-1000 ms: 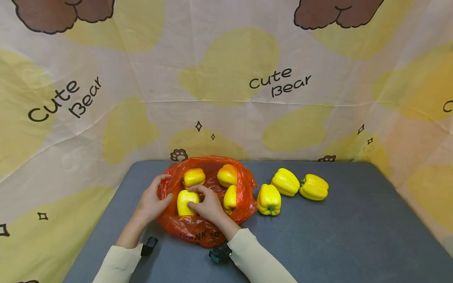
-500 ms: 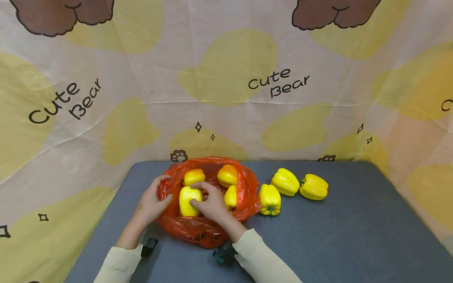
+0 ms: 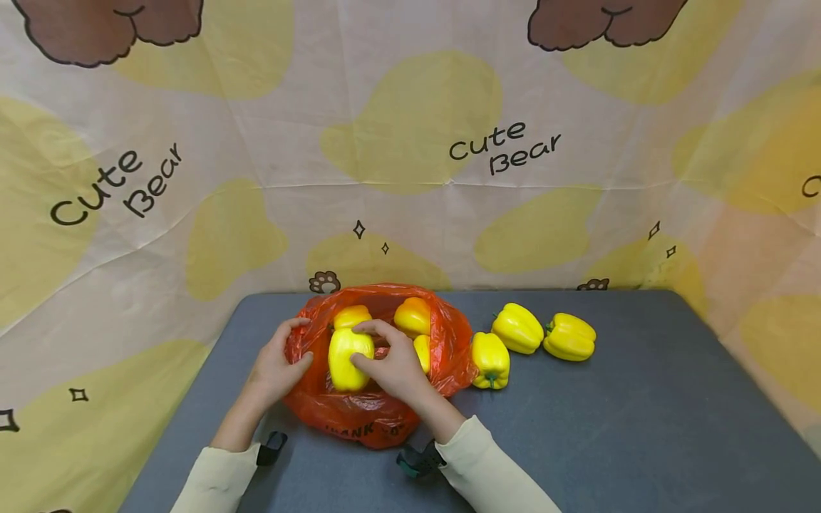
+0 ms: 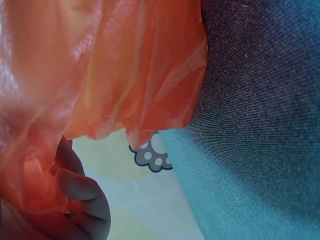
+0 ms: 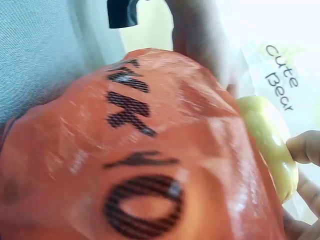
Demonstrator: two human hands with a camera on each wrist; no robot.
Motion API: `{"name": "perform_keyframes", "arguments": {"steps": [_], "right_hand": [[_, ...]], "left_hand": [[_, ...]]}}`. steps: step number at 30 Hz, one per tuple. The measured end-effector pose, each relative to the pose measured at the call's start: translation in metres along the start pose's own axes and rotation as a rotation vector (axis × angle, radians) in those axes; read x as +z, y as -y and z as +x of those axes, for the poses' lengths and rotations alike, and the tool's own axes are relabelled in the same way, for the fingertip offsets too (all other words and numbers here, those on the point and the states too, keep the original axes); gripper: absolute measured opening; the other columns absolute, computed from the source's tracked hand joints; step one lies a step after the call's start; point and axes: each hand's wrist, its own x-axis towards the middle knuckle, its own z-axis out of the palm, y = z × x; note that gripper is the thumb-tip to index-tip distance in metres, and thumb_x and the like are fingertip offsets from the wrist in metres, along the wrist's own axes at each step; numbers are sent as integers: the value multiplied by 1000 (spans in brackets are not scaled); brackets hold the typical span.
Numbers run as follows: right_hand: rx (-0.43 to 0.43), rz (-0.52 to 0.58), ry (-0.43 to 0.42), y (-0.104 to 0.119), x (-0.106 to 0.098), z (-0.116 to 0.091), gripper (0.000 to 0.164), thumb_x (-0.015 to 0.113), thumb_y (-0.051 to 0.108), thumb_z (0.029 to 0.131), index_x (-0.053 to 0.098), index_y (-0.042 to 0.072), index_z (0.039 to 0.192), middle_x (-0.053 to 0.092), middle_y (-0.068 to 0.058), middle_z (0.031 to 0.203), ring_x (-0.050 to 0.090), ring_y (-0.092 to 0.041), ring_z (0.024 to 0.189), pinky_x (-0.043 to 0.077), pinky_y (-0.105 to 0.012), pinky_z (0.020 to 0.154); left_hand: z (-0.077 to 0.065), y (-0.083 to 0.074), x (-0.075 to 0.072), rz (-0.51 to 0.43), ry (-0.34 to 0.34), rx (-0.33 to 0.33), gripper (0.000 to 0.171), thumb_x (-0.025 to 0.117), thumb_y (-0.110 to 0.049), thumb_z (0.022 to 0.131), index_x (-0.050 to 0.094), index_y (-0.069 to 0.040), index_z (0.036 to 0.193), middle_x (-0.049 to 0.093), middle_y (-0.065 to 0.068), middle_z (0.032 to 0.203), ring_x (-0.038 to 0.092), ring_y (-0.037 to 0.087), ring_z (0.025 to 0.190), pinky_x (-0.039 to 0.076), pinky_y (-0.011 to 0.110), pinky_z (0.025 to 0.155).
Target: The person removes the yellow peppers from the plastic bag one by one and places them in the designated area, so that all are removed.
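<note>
Moved: held yellow bell pepper is up and a bit right in the mouth of the red plastic bag vs. a second ago; right hand went with it. Left hand stayed put.
Right hand: thumb and fingers pinch the held pepper, over the bag's opening.
Left hand: fingers curled over the bag's left rim, gripping the film; thumb apart from them.
Peppers in bag: 3 besides the held one. Rear-left pepper, rear-right pepper, front-right pepper.
Peppers outside: 3, all right of the bag. Near pepper just beside its right edge, contact unclear; middle pepper and far pepper further right, close together.
Pepper total: 7 visible, all yellow.
In the way: held pepper partly covers the rear-left one; right hand covers part of the front-right one; bag's right fold cuts off both right-hand ones.
Bag print: black lettering on the front, partly creased.
Wrist bands: 2, dark; left band and right band, both toward the wearer from the bag.
Table: 1, grey table, under the bag.
Backdrop: 1, "Cute Bear" cloth, behind the bag.
</note>
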Motion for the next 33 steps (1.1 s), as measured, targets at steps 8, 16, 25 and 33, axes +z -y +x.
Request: {"name": "perform_keyframes", "arguments": {"steps": [8, 16, 25, 33], "right_hand": [[-26, 30, -6, 11, -17, -5, 35, 72, 15, 82, 65, 16, 116, 64, -5, 119, 59, -25, 102, 53, -37, 81], [2, 64, 8, 26, -39, -13, 40, 70, 12, 84, 62, 13, 123, 60, -9, 124, 56, -22, 100, 53, -26, 77], [-57, -18, -50, 28, -66, -19, 36, 72, 17, 83, 65, 21, 118, 63, -3, 120, 59, -26, 100, 53, -39, 81], [-112, -68, -79, 33, -90, -21, 36, 72, 15, 84, 65, 17, 119, 64, -8, 119, 61, -29, 101, 53, -43, 81]], "left_hand": [[0, 0, 2, -2, -22, 23, 55, 63, -11, 86, 41, -16, 136, 57, 26, 125, 62, 38, 101, 54, 46, 78], [0, 0, 2, 1, -32, 40, 54, 64, -11, 87, 41, -14, 136, 56, 28, 126, 62, 40, 103, 54, 48, 79], [-1, 0, 1, -1, -27, 30, 53, 63, -11, 87, 43, -17, 135, 59, 25, 123, 63, 36, 100, 54, 43, 76], [-1, 0, 0, -8, -18, 15, 53, 62, -10, 87, 42, -17, 136, 58, 24, 125, 62, 35, 101, 54, 42, 76]]}}
